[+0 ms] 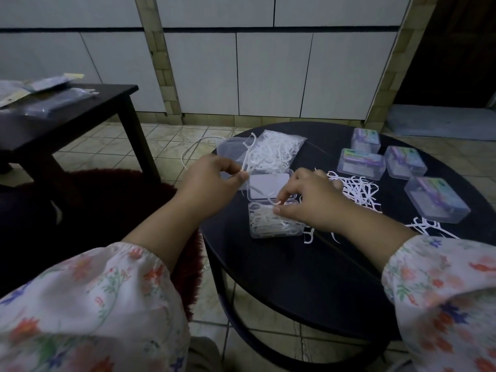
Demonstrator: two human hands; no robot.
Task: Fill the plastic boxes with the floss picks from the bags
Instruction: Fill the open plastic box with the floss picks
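Floral sleeves (88,304) frame both arms. Left hand (212,183) pinches a few white plastic floss picks (245,159) above the round black table (308,277). Right hand (308,202) pinches one pick over the open clear plastic box (271,224), partly filled. Clear bag of picks (276,149) lies behind; loose pile (354,191) and four closed boxes (361,163) to the right.

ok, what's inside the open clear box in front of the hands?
The open clear box holds a tangle of white floss picks, roughly level with its rim. The right hand covers its right corner, so that part is hidden. Its lid lies open behind.
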